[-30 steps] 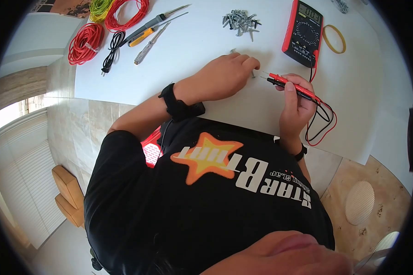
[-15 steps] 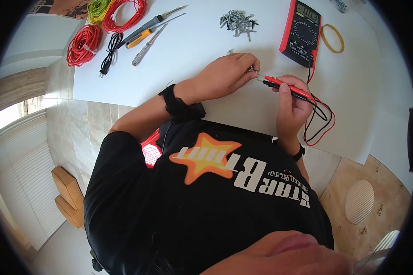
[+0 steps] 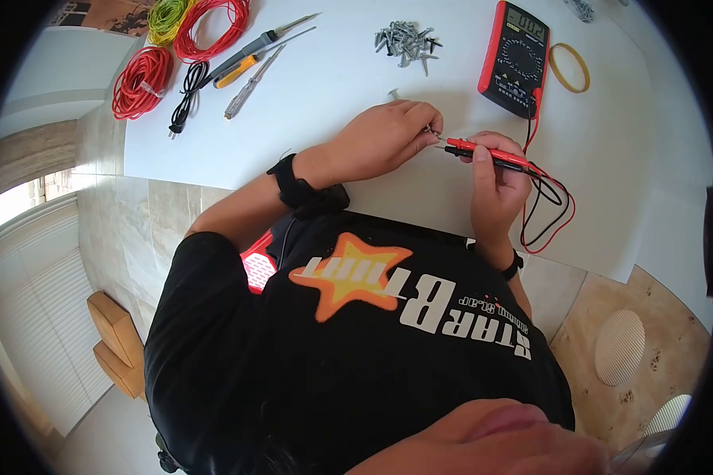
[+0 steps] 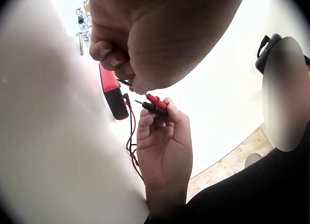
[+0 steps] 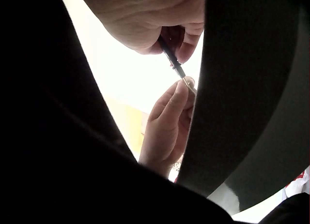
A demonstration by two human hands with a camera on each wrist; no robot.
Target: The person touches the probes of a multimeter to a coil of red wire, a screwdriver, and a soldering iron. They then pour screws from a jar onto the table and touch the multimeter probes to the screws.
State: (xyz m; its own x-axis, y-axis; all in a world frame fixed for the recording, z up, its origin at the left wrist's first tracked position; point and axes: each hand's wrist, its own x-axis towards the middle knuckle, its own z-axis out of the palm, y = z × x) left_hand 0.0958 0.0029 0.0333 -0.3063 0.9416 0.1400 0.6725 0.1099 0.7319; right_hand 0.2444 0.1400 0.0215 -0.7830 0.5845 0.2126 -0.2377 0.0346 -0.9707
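Observation:
My left hand (image 3: pixel 384 141) pinches a small threaded screw (image 4: pixel 124 82) between thumb and fingertips, most of it hidden by the fingers. In my right hand (image 3: pixel 501 186) a red test probe (image 3: pixel 509 156) and a black test probe (image 3: pixel 461 150) are held side by side, like a pair of chopsticks. Both metal tips point left, right at the left fingertips and the screw. The probes' leads run to a red and black multimeter (image 3: pixel 516 59) with digits on its display. A single loose screw (image 3: pixel 394 94) lies just beyond the left hand.
Further back on the white table (image 3: pixel 333 87) is a pile of screws (image 3: pixel 406 43). A yellow rubber band (image 3: pixel 570 68) lies right of the multimeter. At the left are red wire coils (image 3: pixel 142 82), a soldering iron (image 3: pixel 253 49) and a clear-handled screwdriver (image 3: pixel 242 99).
The left thumb has come into view against the fingers, with the screw pinched there. The probe tips have closed up to the left fingertips. The view has shifted slightly.

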